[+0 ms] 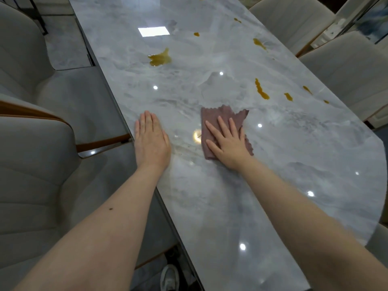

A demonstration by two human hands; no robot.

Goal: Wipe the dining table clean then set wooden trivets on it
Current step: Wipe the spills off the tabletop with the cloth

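Both hands are laid flat with straight fingers on the dining table (231, 196): the left hand (151, 141) is pressed on bare marble near the edge, while the right hand (227, 143) is spread over a brown cloth (222, 116). Several yellow-brown spills (160, 58) are seen farther along the top, well apart from the cloth.

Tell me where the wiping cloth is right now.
In the head view the brown cloth lies flat on the marble table, pressed under the right hand, just right of the left hand and short of the yellow spills.
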